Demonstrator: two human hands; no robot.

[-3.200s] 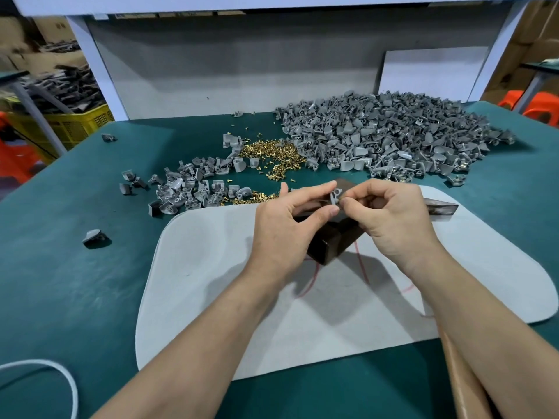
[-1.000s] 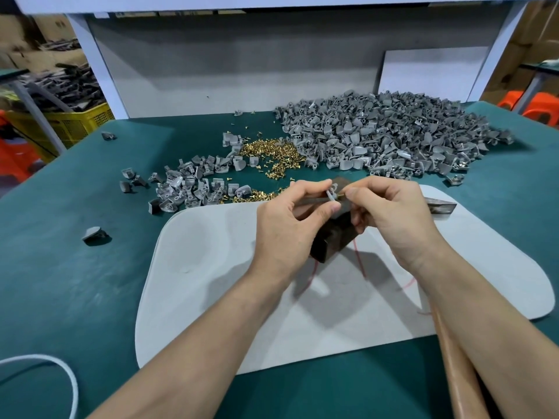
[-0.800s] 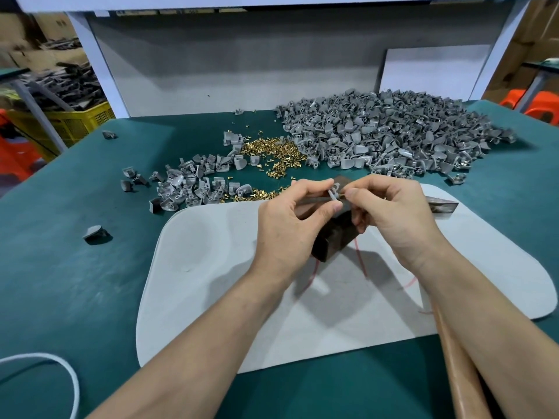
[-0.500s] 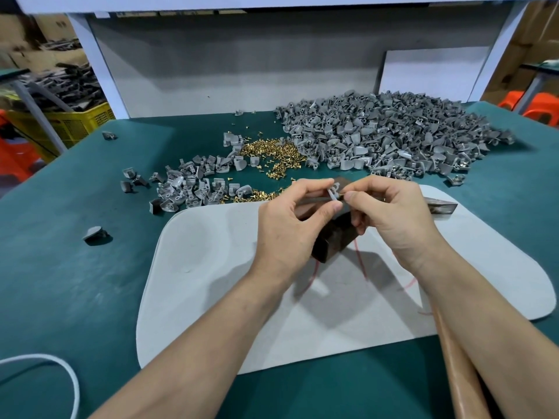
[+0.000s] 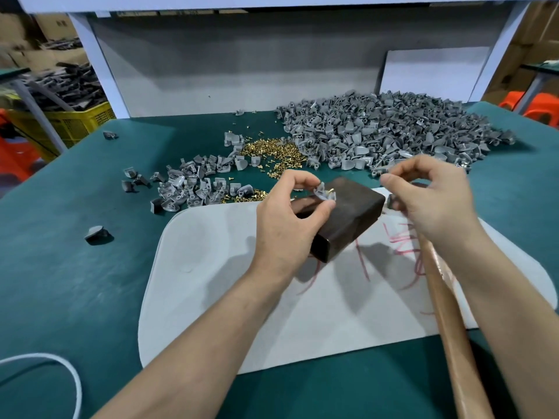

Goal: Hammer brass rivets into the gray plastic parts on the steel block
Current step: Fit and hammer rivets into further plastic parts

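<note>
Left grip [image 5: 284, 228]: forearm enters from the lower left, wrist raised, back of the hand facing the camera. Thumb and forefinger pinch a gray plastic part [image 5: 324, 193] at the fingertips; the other fingers are curled above it. A brass rivet [image 5: 331, 189] stands in the part, head up. The part sits at the near left edge of the steel block [image 5: 351, 216]; whether it touches the block's top cannot be told.

Right grip [image 5: 435, 204]: forearm enters from the lower right, the hand held above the far right corner of the block, apart from the left grip. Fingers are curled, with thumb and forefinger tips close together. The hand is motion-blurred, and whether it holds anything cannot be told.

The hammer handle [image 5: 450, 328] lies under the right forearm and runs toward the camera. A dark shape just below the right grip is partly hidden.

The block rests on a white mat [image 5: 211, 282] on the green surface [image 5: 75, 282]. Beyond the right grip is a large heap of gray parts [image 5: 393, 134]. Beyond the left grip are loose rivets [image 5: 275, 152], and to its left a small cluster of parts [image 5: 193, 189].
</note>
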